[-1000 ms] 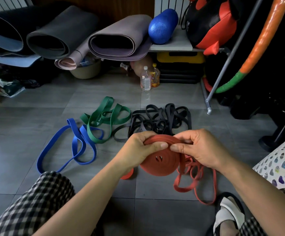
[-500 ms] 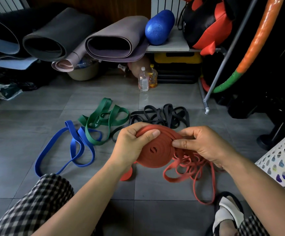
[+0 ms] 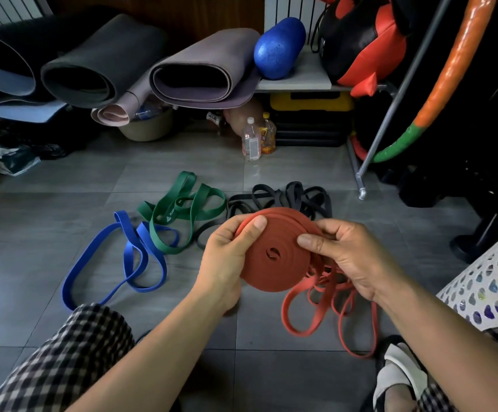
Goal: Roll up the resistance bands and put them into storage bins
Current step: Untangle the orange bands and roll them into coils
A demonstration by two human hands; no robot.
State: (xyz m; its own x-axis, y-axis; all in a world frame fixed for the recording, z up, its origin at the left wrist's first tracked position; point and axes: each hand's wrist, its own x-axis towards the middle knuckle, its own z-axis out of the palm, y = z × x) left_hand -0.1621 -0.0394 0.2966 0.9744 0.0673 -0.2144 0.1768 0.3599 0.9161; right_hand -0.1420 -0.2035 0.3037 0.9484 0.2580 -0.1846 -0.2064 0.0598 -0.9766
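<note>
The left hand point(image 3: 227, 260) curls round the left edge of the flat red rubber band roll point(image 3: 277, 257). Its thumb lies across the top of the roll. I think it holds this way so the roll stays tight and does not spring open.

The right hand point(image 3: 354, 257) grips the right edge of the roll. Its thumb presses on the flat face and its fingers bend round the rim. That looks like the spot where the loose band joins the roll, so this hand can guide more band on. The 2 hands hold the roll up in the air, above the grey tiled floor point(image 3: 63, 209).

The loose red loops point(image 3: 328, 310) hang from the roll, under the right hand, and lie in a messy pile on the floor. So this band is only partly rolled.

More bands wait on the floor just past the hands: a tangle of thin black rubber bands point(image 3: 298, 197), a wide green rubber band point(image 3: 188, 208) and a wide blue rubber band point(image 3: 128, 257). None of these 3 is rolled yet.

The white plastic basket with round holes point(image 3: 491, 288) stands close by on the right. I think it is the bin, kept near so a done roll can be dropped in.
</note>
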